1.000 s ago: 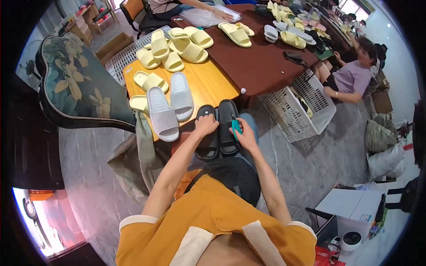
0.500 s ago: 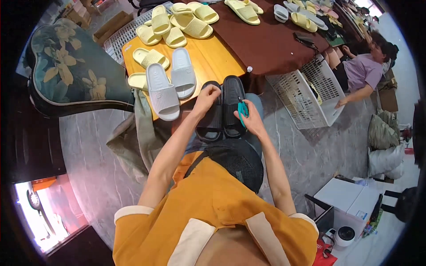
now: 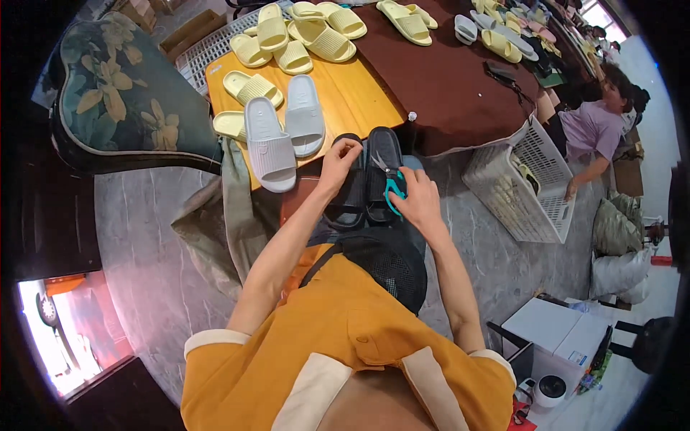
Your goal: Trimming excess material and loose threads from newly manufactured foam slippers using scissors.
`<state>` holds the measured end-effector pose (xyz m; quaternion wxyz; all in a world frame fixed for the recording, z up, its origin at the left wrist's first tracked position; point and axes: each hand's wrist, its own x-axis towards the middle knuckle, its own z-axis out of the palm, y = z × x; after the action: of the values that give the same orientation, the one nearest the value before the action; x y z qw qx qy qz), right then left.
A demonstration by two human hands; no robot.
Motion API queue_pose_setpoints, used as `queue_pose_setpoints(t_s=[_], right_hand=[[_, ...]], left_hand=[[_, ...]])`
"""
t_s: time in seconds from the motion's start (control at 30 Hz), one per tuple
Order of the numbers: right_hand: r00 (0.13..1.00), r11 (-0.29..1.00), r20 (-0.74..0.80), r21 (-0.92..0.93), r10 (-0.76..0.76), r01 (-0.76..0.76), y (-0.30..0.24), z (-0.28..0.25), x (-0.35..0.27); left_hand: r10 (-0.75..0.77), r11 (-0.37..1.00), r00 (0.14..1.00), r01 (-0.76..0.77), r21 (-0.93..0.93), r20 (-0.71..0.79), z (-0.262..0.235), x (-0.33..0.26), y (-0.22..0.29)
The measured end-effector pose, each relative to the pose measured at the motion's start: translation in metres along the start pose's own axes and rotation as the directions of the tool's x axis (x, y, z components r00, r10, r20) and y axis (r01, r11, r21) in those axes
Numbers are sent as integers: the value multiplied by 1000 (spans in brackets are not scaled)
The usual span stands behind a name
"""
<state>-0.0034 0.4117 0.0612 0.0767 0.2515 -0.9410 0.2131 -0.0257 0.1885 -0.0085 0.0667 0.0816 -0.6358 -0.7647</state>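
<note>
A pair of black slide slippers lies side by side across my lap, the left slipper [image 3: 348,202] partly under my hand and the right slipper [image 3: 385,146] beside it. Over the toe-end of the left one, my left hand [image 3: 338,167] is closed in a pinch; whatever its fingertips hold is too small to make out. My right hand [image 3: 420,200] grips teal-handled scissors [image 3: 393,192] above the right slipper, their blades pointing away from me and looking slightly apart.
Pale grey slippers [image 3: 269,147] and several yellow slippers [image 3: 321,39] stand on the wooden table [image 3: 352,100]. A brown-covered table [image 3: 438,93] adjoins it, holding more slippers. At right, a person [image 3: 593,129] touches a white plastic crate [image 3: 514,190]. A floral chair [image 3: 122,108] stands left.
My right hand has turned, back of the hand now up, and the scissor blades show more clearly. My left hand stays pinched. The crate has shifted right and tilted, the person's hand on it.
</note>
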Motion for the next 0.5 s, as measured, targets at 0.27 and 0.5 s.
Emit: queue_pose_setpoints(t_s=[0.27, 0.5], right_hand=[[998, 993, 43, 105, 55, -59, -1, 16, 9], [994, 986, 42, 132, 99, -104, 1, 17, 16]], left_hand=[[57, 998, 998, -57, -22, 8, 4, -15, 4], [-82, 950, 992, 49, -309, -94, -18, -12, 8]])
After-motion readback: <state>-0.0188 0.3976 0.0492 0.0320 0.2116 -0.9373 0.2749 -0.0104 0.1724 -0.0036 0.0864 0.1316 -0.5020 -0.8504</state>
